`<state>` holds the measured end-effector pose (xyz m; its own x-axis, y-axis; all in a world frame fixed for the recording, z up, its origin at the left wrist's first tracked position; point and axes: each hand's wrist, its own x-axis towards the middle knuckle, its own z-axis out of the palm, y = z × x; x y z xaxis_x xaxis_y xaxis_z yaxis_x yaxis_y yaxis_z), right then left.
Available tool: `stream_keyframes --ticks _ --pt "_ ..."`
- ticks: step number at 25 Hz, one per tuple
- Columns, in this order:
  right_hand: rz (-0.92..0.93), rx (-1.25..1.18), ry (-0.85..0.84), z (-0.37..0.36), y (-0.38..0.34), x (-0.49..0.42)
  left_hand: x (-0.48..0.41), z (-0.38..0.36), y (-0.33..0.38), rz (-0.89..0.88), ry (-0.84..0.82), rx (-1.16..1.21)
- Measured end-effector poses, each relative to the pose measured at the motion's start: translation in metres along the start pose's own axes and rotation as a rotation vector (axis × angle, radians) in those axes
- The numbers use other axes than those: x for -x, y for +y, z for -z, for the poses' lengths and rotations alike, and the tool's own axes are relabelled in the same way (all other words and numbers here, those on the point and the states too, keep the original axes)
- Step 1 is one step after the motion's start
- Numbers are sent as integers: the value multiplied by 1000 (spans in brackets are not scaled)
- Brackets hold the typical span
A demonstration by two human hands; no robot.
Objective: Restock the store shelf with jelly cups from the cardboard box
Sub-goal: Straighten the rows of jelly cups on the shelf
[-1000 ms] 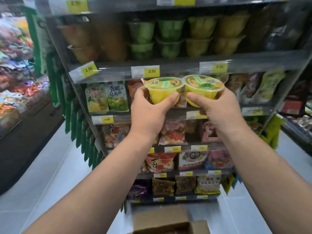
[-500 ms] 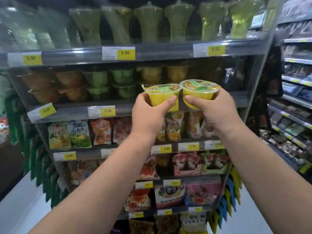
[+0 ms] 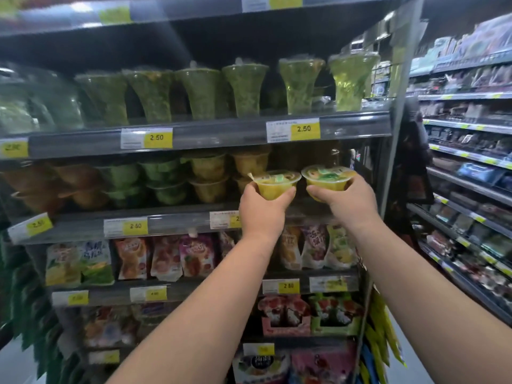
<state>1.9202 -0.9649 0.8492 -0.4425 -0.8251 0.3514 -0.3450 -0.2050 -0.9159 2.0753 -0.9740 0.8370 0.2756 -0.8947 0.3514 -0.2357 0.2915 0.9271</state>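
Since half a second ago both arms have stretched farther forward, bringing the cups up to the open right end of the jelly shelf (image 3: 180,221). The left hand (image 3: 263,210) curls its fingers and thumb round a yellow jelly cup (image 3: 274,187), held upright with the lid on top. Just to its right, the right hand (image 3: 350,202) grips a second yellow jelly cup (image 3: 327,180) the same way. Their rims look nearly touching, though blur leaves that unsure. Just beyond the left hand stand stacked yellow cups (image 3: 250,162), and below both wrists are snack pouches (image 3: 315,245).
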Motion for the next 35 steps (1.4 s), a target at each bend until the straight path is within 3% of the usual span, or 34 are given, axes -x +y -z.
stream_keyframes --ticks 9,13,20,30,35 --pt "-43 122 36 22 23 -36 14 -56 13 -78 109 -160" --pt "-51 192 33 31 27 -46 8 -72 19 -34 146 -274" --pt "-78 161 7 17 25 -54 -11 -82 18 50 193 -397" --pt "-101 373 -8 7 33 -62 -20 -88 10 83 198 -555" --pt "-88 390 31 6 35 -56 -13 -81 4 12 221 -586"
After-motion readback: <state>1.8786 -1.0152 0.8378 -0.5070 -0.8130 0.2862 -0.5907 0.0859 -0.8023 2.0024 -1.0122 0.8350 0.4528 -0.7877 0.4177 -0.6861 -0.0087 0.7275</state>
